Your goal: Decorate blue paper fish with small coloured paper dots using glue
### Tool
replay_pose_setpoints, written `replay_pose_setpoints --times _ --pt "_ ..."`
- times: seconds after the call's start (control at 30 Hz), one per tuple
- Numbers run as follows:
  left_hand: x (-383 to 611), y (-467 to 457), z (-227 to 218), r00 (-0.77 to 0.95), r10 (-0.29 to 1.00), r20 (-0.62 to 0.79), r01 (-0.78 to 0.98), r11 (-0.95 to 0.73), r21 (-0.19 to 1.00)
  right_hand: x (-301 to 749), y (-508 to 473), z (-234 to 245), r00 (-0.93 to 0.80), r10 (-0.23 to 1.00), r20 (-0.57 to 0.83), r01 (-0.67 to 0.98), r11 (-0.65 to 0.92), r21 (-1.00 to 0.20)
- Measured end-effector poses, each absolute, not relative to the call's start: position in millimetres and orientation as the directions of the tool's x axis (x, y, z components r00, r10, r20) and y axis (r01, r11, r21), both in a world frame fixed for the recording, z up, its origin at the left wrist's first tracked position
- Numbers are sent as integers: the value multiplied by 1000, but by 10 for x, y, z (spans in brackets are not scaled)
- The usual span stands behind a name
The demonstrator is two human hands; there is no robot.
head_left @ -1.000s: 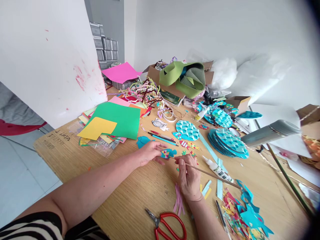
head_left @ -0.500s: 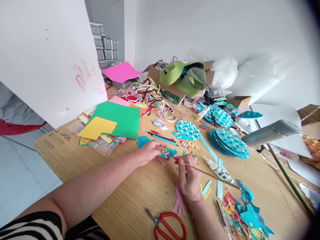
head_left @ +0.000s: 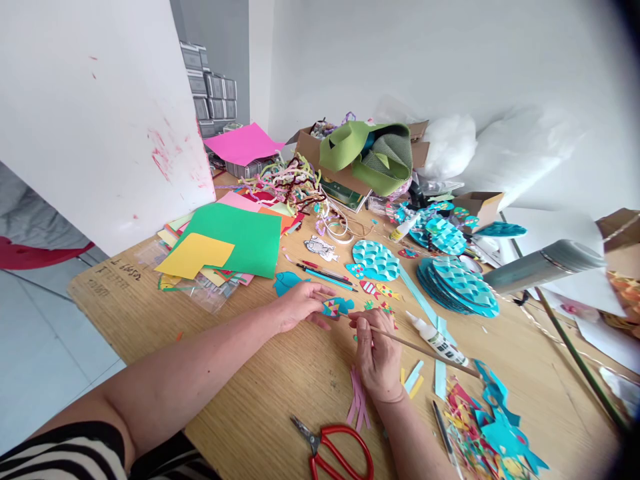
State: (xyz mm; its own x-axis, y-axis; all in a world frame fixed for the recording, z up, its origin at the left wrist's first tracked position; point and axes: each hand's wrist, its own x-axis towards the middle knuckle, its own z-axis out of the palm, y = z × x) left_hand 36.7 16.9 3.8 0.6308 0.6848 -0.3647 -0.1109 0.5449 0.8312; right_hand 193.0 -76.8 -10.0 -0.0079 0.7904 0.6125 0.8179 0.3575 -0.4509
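While my left hand [head_left: 300, 308], fingers lightly closed, holds the paper fish [head_left: 339, 307] down on the table [head_left: 270, 413], my right hand [head_left: 379, 357] pinches the wooden stick [head_left: 425, 348] steady across it.

Left arm stretched forward, left hand [head_left: 300, 305] palm-down, fingers pinched. Right hand [head_left: 379, 357] knuckles-up, fingers [head_left: 367, 331] pinched tight.
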Motion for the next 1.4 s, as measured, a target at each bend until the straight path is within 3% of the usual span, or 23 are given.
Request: replay_pose_setpoints --times 1.4 --pt "352 206 -60 689 650 -321 -169 575 801 1924 -766 -92 -6 786 618 838 341 -425"
